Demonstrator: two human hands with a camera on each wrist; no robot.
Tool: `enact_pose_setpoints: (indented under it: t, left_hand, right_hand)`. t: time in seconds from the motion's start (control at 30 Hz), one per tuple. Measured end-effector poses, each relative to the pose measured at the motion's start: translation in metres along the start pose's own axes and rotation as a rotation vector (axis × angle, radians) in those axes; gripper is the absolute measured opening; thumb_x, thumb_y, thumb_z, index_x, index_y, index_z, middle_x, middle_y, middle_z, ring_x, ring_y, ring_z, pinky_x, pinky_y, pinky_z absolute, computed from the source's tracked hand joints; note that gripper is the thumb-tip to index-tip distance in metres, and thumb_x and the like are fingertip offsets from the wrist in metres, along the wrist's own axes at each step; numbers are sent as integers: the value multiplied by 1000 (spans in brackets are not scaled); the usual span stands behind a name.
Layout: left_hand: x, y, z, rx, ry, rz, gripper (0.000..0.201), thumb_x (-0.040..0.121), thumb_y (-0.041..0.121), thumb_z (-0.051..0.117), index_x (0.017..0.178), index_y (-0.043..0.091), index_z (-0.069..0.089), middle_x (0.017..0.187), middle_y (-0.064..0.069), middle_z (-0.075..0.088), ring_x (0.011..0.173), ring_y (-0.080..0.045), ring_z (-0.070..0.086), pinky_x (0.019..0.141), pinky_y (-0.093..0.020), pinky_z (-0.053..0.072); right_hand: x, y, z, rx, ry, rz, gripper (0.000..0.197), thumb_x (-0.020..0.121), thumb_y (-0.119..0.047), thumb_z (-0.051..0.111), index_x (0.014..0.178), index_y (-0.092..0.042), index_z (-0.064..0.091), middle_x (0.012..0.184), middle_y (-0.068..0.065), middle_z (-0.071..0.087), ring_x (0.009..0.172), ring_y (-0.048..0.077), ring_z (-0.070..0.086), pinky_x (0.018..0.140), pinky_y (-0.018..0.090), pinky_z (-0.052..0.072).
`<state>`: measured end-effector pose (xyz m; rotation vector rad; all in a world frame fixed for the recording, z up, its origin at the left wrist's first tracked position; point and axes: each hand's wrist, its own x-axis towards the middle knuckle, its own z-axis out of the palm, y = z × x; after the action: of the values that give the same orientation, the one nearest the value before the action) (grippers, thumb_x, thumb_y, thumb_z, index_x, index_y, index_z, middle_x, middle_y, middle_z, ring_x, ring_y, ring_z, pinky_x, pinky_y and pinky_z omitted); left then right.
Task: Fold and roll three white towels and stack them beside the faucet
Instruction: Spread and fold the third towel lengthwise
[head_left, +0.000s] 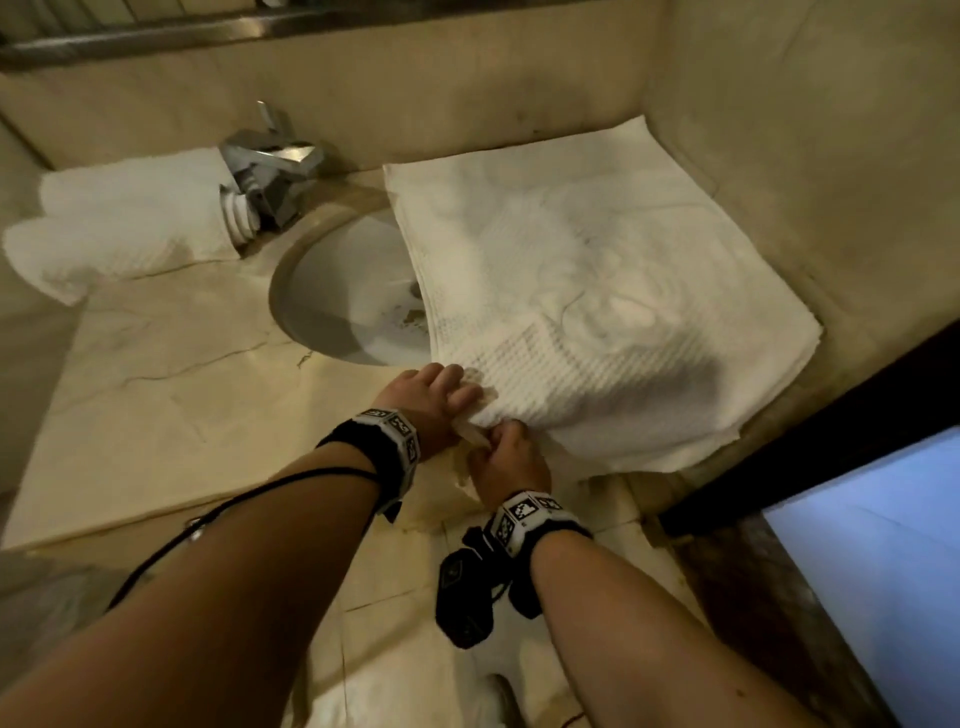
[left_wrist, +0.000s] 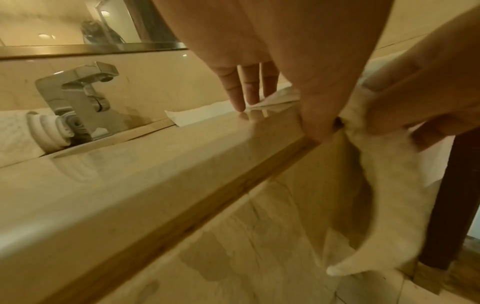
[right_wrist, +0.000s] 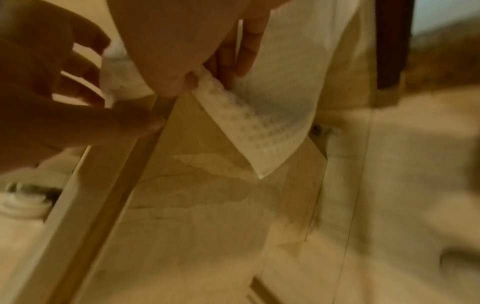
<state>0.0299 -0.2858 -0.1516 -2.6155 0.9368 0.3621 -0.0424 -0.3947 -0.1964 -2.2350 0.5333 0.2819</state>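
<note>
White towel (head_left: 587, 291), the flat one: lies spread over the right side of the marble counter (head_left: 171, 374), its left edge overhanging the sink basin (head_left: 343, 296), its near corner drooping off the counter's front edge. Folded in layers, to judge by the stacked edges at its right side. Waffle weave, somewhat rumpled in the middle.

Rolled towels (head_left: 114, 223): at least two rolls lie on the counter's left side, touching the faucet (head_left: 275, 166). Spiral ends face the basin. So this looks like the third and last towel.

Step in hand, as I read it: squaring or taking up the near corner ahead of a further fold or the roll. Next move calls for bringing that hanging corner up onto the counter, aligning edges, then rolling tight so the roll matches the others.

Left hand (head_left: 431, 400): thumb presses the towel's corner against the counter edge, other fingers straight, tips on the counter top.

Right hand (head_left: 506, 457): thumb and fingers pinch the drooping corner just beside the left hand.
</note>
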Motion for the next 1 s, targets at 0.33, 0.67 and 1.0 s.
enact_pose_setpoints:
  t: [0.33, 0.67, 1.0]
  left_hand:
    - [21, -6, -29, -54, -9, -71, 39, 99, 29, 41, 138, 29, 37, 141, 2, 39, 125, -22, 44, 101, -32, 41]
    - [72, 16, -72, -389, 1, -197, 36, 99, 17, 38, 135, 12, 37, 138, -11, 39, 118, -34, 51, 100, -41, 43]
    - [163, 33, -159, -412, 233, -42, 30, 100, 19, 41, 127, 8, 50, 129, -17, 43, 111, -37, 52, 94, -39, 41]
  right_hand:
    - [-4, -7, -76, -241, -85, -251, 36, 97, -31, 44, 128, -15, 35, 121, 13, 56, 103, 33, 58, 80, 36, 45]
    - [16, 15, -153, -411, 61, -184, 44, 103, -38, 23, 122, -11, 52, 118, 11, 61, 105, 29, 57, 79, 34, 43]
    - [40, 56, -238, -154, 307, -8, 38, 104, -31, 28, 128, -10, 48, 115, 18, 62, 106, 33, 58, 84, 33, 44]
